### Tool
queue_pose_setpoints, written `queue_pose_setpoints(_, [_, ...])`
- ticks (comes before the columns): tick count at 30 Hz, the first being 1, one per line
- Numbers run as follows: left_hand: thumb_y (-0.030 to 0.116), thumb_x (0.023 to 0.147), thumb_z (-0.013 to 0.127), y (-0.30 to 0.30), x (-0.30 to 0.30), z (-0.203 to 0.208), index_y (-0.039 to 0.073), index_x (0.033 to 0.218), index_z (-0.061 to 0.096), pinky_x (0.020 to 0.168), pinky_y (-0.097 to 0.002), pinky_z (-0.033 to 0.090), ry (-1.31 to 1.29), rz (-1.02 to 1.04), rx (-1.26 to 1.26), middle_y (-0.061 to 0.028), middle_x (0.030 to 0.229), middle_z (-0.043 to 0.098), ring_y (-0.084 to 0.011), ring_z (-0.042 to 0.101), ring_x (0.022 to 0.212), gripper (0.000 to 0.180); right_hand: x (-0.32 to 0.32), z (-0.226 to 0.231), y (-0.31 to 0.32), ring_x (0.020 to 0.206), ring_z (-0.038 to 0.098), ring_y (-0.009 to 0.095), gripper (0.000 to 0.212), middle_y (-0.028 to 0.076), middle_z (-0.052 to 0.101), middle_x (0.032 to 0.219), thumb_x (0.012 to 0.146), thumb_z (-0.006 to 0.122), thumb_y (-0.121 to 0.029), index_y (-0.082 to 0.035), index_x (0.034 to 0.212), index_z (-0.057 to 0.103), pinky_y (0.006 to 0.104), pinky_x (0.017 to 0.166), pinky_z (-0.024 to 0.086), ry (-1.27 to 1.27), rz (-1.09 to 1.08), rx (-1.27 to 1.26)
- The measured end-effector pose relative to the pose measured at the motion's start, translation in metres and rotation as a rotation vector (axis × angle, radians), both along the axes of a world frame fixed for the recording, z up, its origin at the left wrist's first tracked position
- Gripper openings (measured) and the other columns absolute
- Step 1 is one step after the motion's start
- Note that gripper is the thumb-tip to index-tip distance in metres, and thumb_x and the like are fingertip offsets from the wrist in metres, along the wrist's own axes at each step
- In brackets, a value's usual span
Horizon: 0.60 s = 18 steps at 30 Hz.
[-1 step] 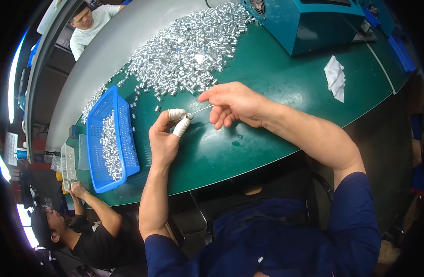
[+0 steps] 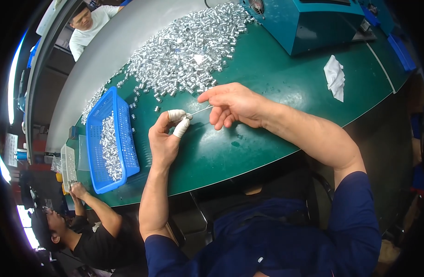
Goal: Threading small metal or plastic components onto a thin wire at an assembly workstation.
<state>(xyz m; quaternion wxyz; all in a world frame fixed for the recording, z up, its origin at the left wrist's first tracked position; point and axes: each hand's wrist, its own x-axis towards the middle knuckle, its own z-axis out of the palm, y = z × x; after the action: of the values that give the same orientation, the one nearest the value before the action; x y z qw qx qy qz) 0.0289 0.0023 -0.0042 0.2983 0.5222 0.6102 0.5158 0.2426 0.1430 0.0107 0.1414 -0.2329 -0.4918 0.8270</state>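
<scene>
White finger cots cover the thumb and forefinger of my left hand [image 2: 168, 138]. Those two fingers pinch a small silver metal part [image 2: 188, 116], mostly hidden between them. My right hand [image 2: 235, 105] is closed on a thin metal rod [image 2: 200, 111], held between thumb and fingers. The rod's far end meets the part at my left fingertips. Both hands are above the green tabletop [image 2: 253, 147]. Beyond them spreads a large heap of small silver cylindrical parts [image 2: 179, 55].
A blue perforated basket [image 2: 130, 152] holding similar parts stands to the left. At the far right are a teal machine [image 2: 313, 30] and a crumpled white cloth [image 2: 334, 78]. A co-worker at lower left handles a white tray [image 2: 68, 161]; another person [image 2: 89, 30] is at the upper left.
</scene>
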Motion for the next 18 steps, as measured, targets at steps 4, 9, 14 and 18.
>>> queue_pose_setpoints(4, [0.002,0.092,0.073,0.000,0.000,0.000,-0.002,0.109,0.066,0.085,-0.0286,0.055,0.017,-0.009,0.029,-0.0071,0.101,0.072,-0.0148,0.069,0.094,0.019,-0.003,-0.005,-0.006,0.068,0.070,0.016,0.031,0.010,0.072,0.081,0.103,0.057,-0.020,0.003,0.124,0.062,0.0250,0.056,0.055,0.029,-0.051,0.126])
queue_pose_setpoints(9, [0.005,0.093,0.071,0.003,0.001,0.007,0.000,0.110,0.066,0.082,-0.0289,0.054,-0.174,-0.004,0.015,-0.0094,0.101,0.072,-0.0160,0.068,0.088,0.018,-0.002,-0.006,-0.011,0.065,0.065,0.011,0.021,0.006,0.071,0.080,0.101,0.063,-0.018,0.001,0.104,0.071,0.0248,0.058,0.052,0.130,-0.177,0.780])
queue_pose_setpoints(14, [0.008,0.091,0.074,-0.001,-0.004,0.008,0.001,0.113,0.066,0.082,-0.0291,0.054,-0.223,-0.023,-0.011,-0.0097,0.101,0.072,-0.0163,0.067,0.088,0.024,-0.003,0.004,-0.011,0.064,0.066,0.011,0.023,0.006,0.070,0.075,0.102,0.063,-0.021,0.000,0.099,0.072,0.0243,0.058,0.053,-0.014,-0.075,0.443])
queue_pose_setpoints(18, [0.009,0.091,0.075,0.003,-0.002,0.006,0.001,0.114,0.065,0.082,-0.0293,0.054,-0.247,-0.046,-0.004,-0.0099,0.101,0.072,-0.0164,0.067,0.088,0.027,-0.004,-0.001,-0.007,0.066,0.069,0.013,0.026,0.008,0.072,0.077,0.102,0.063,-0.022,0.001,0.093,0.071,0.0245,0.056,0.053,0.019,-0.069,0.312])
